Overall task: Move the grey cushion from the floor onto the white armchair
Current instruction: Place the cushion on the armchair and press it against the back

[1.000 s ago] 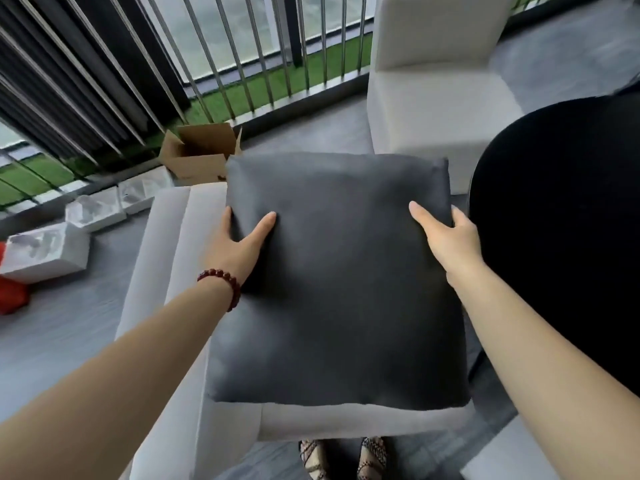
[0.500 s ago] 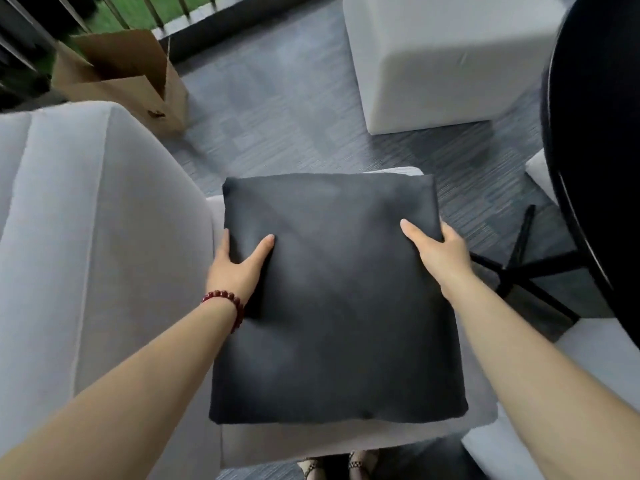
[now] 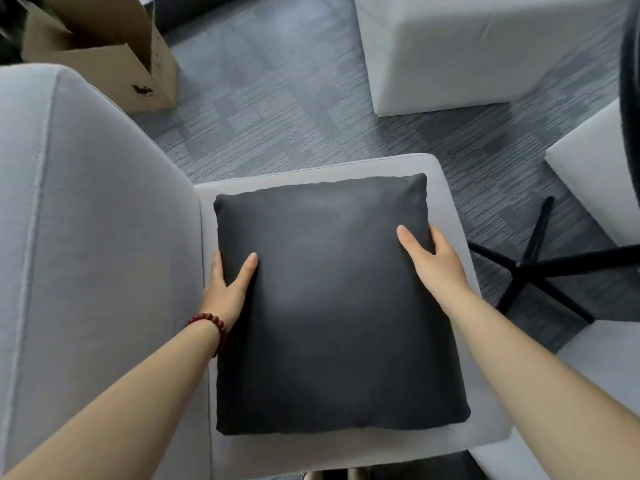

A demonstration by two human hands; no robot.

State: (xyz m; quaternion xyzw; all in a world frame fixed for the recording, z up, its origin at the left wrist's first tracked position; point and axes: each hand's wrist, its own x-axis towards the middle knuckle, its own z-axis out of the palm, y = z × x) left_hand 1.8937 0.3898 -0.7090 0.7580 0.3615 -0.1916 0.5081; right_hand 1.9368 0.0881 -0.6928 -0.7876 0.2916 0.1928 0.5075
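The dark grey cushion (image 3: 332, 306) lies flat over the seat of the white armchair (image 3: 97, 220), whose tall backrest fills the left side. My left hand (image 3: 228, 285) grips the cushion's left edge, thumb on top and fingers underneath; a red bead bracelet circles that wrist. My right hand (image 3: 429, 258) grips the right edge the same way. Whether the cushion's full weight rests on the seat I cannot tell.
An open cardboard box (image 3: 104, 53) stands on the grey carpet at the top left. A second white armchair (image 3: 485, 53) is at the top right, more white upholstery (image 3: 595, 188) at the right. Black table legs (image 3: 533, 265) spread on the floor right of the seat.
Both hands have lowered the cushion down and forward onto the armchair seat. The view has tilted downward, so the railing and window have left the frame.
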